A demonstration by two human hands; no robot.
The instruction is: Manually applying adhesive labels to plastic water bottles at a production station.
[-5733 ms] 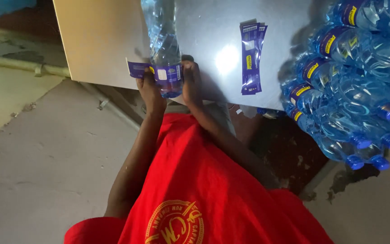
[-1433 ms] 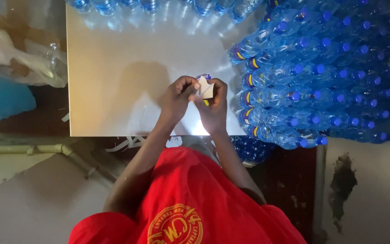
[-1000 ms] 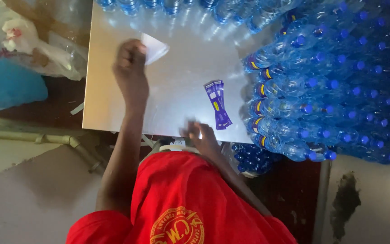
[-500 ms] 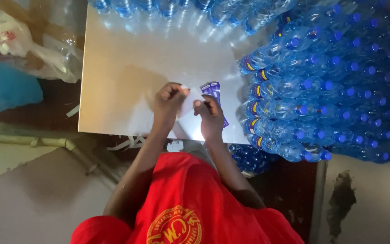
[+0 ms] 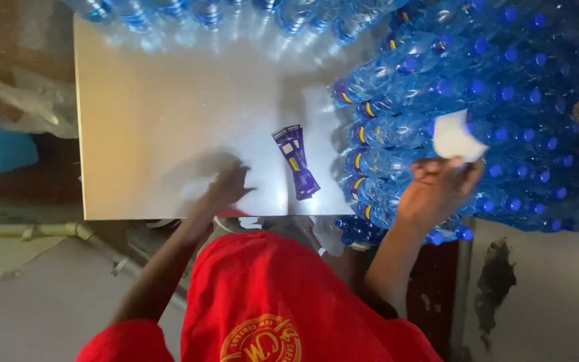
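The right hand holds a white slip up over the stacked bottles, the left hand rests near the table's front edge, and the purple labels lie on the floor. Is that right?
Not quite. The head view shows the purple labels lying on the white table, not on the floor. The rest stands: the right hand holds the white slip over the stacked bottles, and the left hand is near the table's front edge.

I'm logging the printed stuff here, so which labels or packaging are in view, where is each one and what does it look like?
Label strips: small fanned stack on the white table, long, purple with yellow and white patches.
Bottle labels: bands round the stacked blue bottles on the right, purple with yellow.
White sheet: in the right hand, over the bottles, plain.
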